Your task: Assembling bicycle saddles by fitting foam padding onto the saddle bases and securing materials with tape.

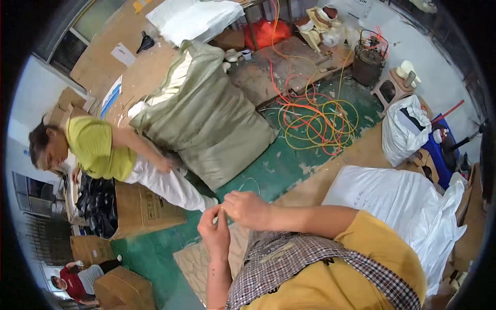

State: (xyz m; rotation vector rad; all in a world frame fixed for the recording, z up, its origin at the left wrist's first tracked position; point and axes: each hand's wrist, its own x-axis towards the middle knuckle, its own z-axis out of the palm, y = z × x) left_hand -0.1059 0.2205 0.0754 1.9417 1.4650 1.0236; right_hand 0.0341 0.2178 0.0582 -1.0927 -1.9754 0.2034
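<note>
My left hand [215, 235] and my right hand [247, 209] meet in front of my checked apron [289, 258], fingertips pinched together. A thin pale strand [253, 180] curves up in a loop beside my right hand, which seems to grip it. Whatever lies between my left fingertips is too small to make out. Beyond the hands stands a large grey-green woven sack [222, 124], its open mouth showing white contents.
A person in a yellow-green top [95, 147] stands at left, near a cardboard box [144, 209]. Farther back is another person [77, 281]. Orange and yellow hoses [320, 119] lie coiled on the green floor. A white plastic sack [387, 206] lies at right.
</note>
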